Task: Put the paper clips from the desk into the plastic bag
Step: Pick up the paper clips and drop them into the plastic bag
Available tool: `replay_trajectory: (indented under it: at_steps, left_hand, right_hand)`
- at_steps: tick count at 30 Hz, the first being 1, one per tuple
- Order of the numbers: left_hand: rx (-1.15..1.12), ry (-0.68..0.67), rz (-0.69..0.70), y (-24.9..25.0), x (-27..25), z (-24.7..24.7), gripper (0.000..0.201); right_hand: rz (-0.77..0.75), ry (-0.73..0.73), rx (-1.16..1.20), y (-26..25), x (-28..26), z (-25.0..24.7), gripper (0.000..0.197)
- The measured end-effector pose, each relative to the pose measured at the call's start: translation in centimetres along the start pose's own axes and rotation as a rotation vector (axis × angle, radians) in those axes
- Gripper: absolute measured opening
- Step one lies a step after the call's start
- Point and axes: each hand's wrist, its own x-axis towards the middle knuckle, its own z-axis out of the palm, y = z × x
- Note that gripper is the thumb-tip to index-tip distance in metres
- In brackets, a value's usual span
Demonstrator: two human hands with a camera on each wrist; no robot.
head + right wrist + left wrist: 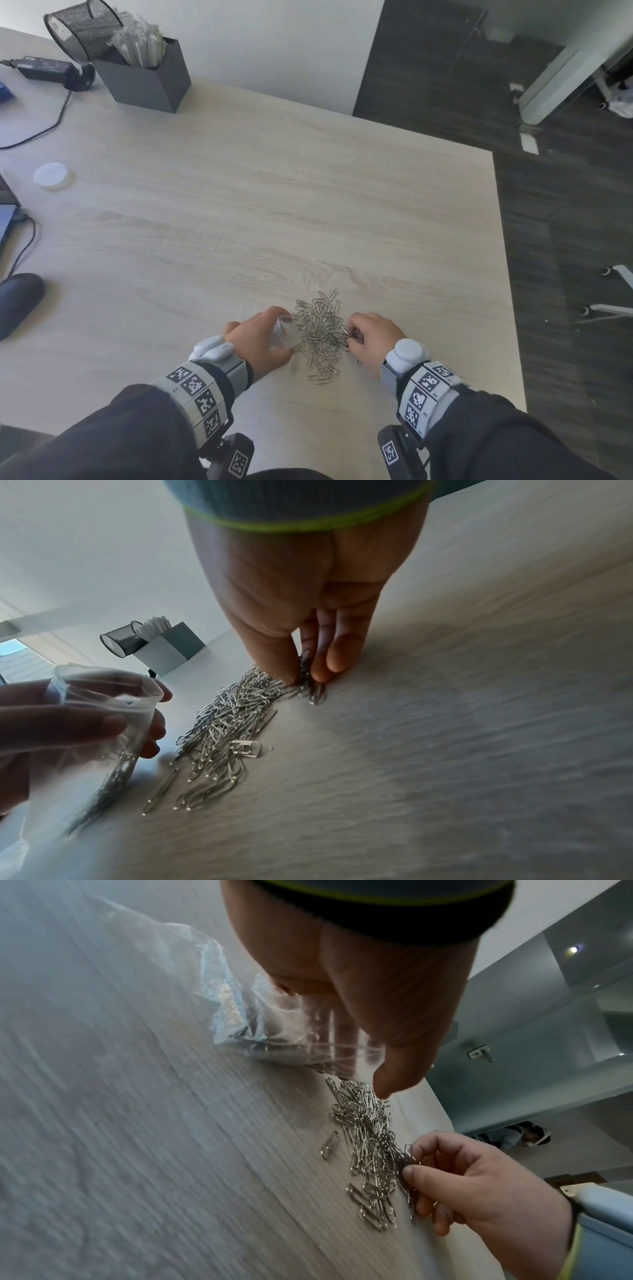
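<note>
Paper clips (320, 334) lie in a loose silver heap on the table (274, 205), close to its near edge and nearer its right edge than its left, and I have a hand on either side of the heap. My left hand (262, 337) is curled round the plastic bag (286, 334), which is clear and crumpled, and holds its mouth up and open just beside the left side of the heap. In the right wrist view I can see some clips already lying inside the bag (109, 723), low down where it sags to the table. In the left wrist view the thumb (394, 1047) points down towards the far end of the heap (369, 1137), and one clip (329, 1144) lies alone just off the heap's side.

My right hand (371, 337) is at the right side of the heap with its fingers (339, 653) drawn close together against the thumb, pinching a small bunch of clips (310, 683) whose ends touch the table. The other fingers of that hand are curled in beneath.

At the far left corner of the table stand a grey box (145, 80) of white sticks and a black mesh cup (84, 29) tilted against it. A white round lid (51, 175) lies near the left edge.
</note>
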Motion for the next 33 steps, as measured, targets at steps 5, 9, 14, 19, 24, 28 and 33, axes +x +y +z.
replay_trajectory:
  at_steps: [5, 9, 14, 19, 24, 28, 33]
  left_hand:
    - [-0.004, 0.005, 0.023, 0.0, 0.1, 0.0, 0.048]
    - [-0.006, 0.012, 0.029, 0.0, 0.3, 0.3, 0.048]
    - [0.005, 0.008, 0.034, 0.0, 0.7, 0.6, 0.048]
    - [0.018, 0.013, 0.034, 0.4, 0.7, 0.6, 0.050]
    - [0.007, -0.017, 0.055, 1.0, 0.5, 0.2, 0.047]
    - [-0.002, -0.050, 0.070, 0.9, 0.4, 0.0, 0.039]
    - [-0.025, -0.020, 0.058, -0.1, 0.5, 0.3, 0.048]
  right_hand:
    - [-0.009, 0.021, -0.004, 0.1, -0.2, -0.5, 0.012]
    - [0.018, 0.076, 0.067, 0.3, -0.1, -0.7, 0.009]
    - [-0.008, 0.175, 0.219, -1.5, -0.2, -1.2, 0.005]
    - [-0.200, 0.157, 0.275, -5.1, -0.5, -1.3, 0.007]
    - [-0.342, 0.053, 0.203, -7.9, -0.3, -1.2, 0.007]
    - [-0.369, 0.028, 0.212, -8.2, -0.2, -0.9, 0.011]
    - [-0.272, 0.076, 0.260, -6.5, -0.2, -1.3, 0.021]
